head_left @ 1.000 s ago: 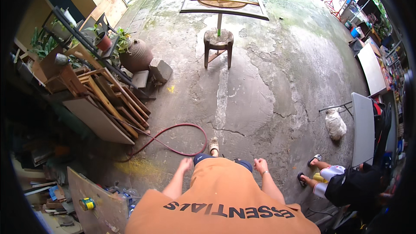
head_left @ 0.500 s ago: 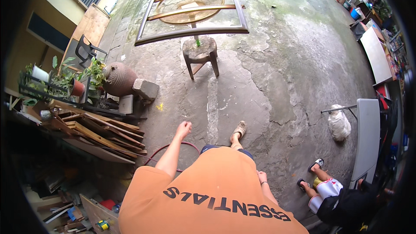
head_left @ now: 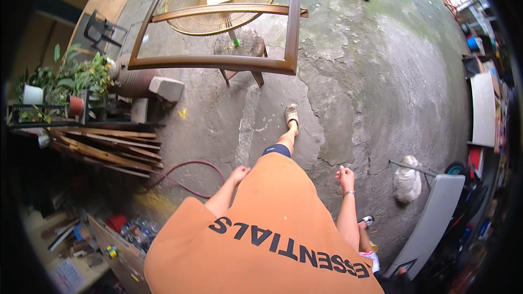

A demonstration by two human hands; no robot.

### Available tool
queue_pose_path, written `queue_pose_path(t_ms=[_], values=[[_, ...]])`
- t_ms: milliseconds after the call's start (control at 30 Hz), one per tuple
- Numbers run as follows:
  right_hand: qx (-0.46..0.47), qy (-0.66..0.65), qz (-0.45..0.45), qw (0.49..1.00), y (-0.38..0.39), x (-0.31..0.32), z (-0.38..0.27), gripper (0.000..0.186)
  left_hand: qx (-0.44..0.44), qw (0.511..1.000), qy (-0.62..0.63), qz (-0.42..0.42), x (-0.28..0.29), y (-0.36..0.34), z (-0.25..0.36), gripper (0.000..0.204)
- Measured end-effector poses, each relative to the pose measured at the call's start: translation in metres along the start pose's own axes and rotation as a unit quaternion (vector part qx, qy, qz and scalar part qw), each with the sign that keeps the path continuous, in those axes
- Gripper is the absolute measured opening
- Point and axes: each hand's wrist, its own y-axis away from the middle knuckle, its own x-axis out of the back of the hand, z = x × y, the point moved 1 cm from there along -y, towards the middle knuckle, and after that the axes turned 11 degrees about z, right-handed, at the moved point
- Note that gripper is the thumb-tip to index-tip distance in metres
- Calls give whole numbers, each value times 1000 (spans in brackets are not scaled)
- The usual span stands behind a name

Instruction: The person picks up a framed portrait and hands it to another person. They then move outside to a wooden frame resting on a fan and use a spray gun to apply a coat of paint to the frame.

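Note:
My left hand (head_left: 239, 175) hangs beside the front of my orange shirt, its fingers curled and nothing visible in them. On the other side, my right hand (head_left: 345, 178) swings ahead of my body, loosely fisted, with a band at the wrist. Neither hand touches anything around it. Ahead of me a brown rectangular frame (head_left: 212, 62) with crosswise slats lies above a round golden ribbed disc (head_left: 182, 16). Beneath them stands a worn wooden stool (head_left: 250, 45); how the frame is held up is partly hidden.
Potted plants (head_left: 65, 76), a clay jar (head_left: 133, 81), a concrete block (head_left: 166, 89) and stacked boards (head_left: 109, 149) line the left. A red hose (head_left: 190, 163) loops over the floor. At right are a white bag (head_left: 407, 182), a grey folding table (head_left: 433, 220) and a partly hidden person.
I have stepped closer to the frame and stool, which appear larger. My left hand has drawn back toward my body, while my right hand has swung forward. The other person is now mostly hidden.

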Motion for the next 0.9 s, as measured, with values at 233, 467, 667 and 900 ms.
queue_pose_path(t_ms=[233,467,667,900], values=[[-62,126,-90,986,-69,28,-66,31,96,981,169,28,-31,-66,181,29],[-65,168,-132,975,-149,58,-126,33,-16,961,259,93,-45,-106,335,31],[1,233,-208,950,-252,36,-205,33,22,933,316,173,-39,-80,347,20],[123,281,-303,902,-390,-10,-311,30,267,824,394,309,-124,-23,269,27]])
